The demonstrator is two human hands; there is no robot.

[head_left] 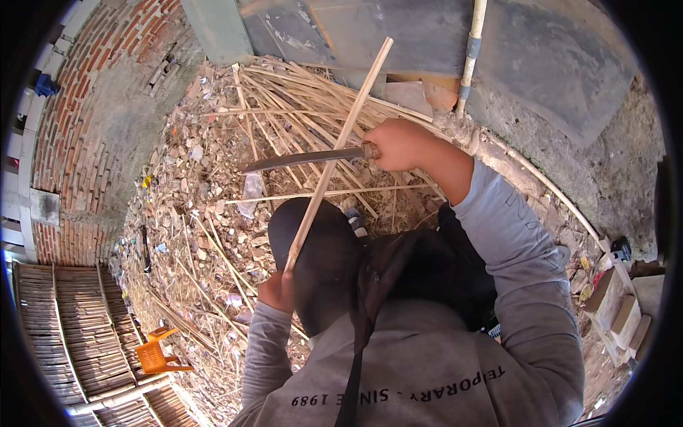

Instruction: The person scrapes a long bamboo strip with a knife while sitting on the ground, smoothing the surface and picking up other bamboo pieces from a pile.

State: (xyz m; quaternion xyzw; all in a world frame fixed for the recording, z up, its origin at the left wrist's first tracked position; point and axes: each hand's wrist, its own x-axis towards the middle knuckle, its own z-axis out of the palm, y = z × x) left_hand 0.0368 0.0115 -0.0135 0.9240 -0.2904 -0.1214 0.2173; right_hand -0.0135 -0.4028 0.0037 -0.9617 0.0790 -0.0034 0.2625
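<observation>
A long, pale bamboo strip (314,206) slants up and away in front of me. Its near end is in my left hand (276,292), whose fingers are closed round it, partly hidden by the strip and the dark cap. My right hand (400,145) grips the short wooden handle of a long knife (295,159). The dark blade points left and crosses the strip near its middle. Whether the edge has cut into the strip I cannot tell. Beyond the blade lies a loose heap of similar bamboo strips (281,99) on the ground.
Rubble and litter (203,167) cover the ground, with more strips scattered left. A brick wall (107,99) rises at left, a bamboo slat surface (78,320) lower left, beside an orange plastic chair (153,356). Ahead are grey panels (555,64) and an upright pipe (471,57).
</observation>
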